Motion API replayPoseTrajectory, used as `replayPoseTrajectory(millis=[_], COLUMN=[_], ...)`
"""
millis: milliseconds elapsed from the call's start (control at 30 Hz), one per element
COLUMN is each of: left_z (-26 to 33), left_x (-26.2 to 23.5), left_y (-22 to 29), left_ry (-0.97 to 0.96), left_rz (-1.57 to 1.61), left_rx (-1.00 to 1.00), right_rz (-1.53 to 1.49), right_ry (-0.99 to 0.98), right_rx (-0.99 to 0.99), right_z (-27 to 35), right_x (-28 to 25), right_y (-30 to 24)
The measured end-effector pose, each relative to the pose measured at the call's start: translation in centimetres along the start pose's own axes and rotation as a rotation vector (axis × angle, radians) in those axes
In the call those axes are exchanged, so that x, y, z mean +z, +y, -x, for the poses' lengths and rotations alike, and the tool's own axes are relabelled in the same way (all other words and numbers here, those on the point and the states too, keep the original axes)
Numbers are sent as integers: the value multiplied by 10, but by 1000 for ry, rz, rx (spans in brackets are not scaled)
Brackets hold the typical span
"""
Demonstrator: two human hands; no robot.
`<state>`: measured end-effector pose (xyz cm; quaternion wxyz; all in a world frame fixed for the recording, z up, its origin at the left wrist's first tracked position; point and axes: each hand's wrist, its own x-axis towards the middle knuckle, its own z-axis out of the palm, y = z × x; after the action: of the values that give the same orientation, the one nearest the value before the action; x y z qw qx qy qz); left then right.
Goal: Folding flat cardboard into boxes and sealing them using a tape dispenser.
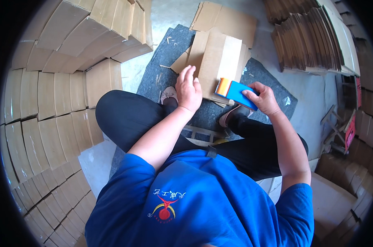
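Note:
A brown cardboard box (211, 59) lies in front of me between my feet, with a pale, shiny band along its top. My right hand (265, 99) is closed round a blue tape dispenser (238, 91) with an orange roller at its left end. The dispenser is over the box's near right end; I cannot tell whether it touches the cardboard. At the box's near left side, my left hand (189, 91) is raised with its fingers stretched out and nothing in it.
Flat cardboard (232, 20) lies beyond the box. The box rests over a dark mat (273, 86) with scraps on it. Stacked cartons (50, 99) rise at my left. Bundled flat cardboard (308, 43) stands at the far right, and a wooden stool (337, 127) sits nearer on that side.

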<state>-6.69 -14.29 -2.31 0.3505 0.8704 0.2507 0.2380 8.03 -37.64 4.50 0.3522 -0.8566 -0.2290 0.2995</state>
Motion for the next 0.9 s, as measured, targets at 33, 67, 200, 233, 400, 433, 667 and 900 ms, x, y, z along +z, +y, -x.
replayPoseTrajectory(millis=[33, 67, 200, 233, 400, 433, 667, 900], left_z=[2, 10, 33, 31, 32, 32, 31, 29], left_x=[-7, -13, -12, -13, -5, -4, -4, -1], left_y=[11, 27, 35, 37, 38, 38, 42, 41], left_ry=[-117, -256, -551, -562, -570, -575, -634, -622], left_rz=[-39, -161, -353, -358, -504, -506, -566, -569], left_rx=[164, 234, 231, 223, 240, 243, 226, 233], right_rz=[0, -4, -3, -4, 22, 54, 126, 332], right_ry=[-8, -7, -38, -34, 0, 22, 36, -42], right_rx=[-21, -22, -19, -23, -60, -59, 9, -46], right_z=[-1, -2, -1, 1, 1, 3, 34, 21], right_x=[0, 0, 0, 0, -2, -8, -76, -72], right_y=[2, 0, -8, -6, -7, -9, 7, 41])
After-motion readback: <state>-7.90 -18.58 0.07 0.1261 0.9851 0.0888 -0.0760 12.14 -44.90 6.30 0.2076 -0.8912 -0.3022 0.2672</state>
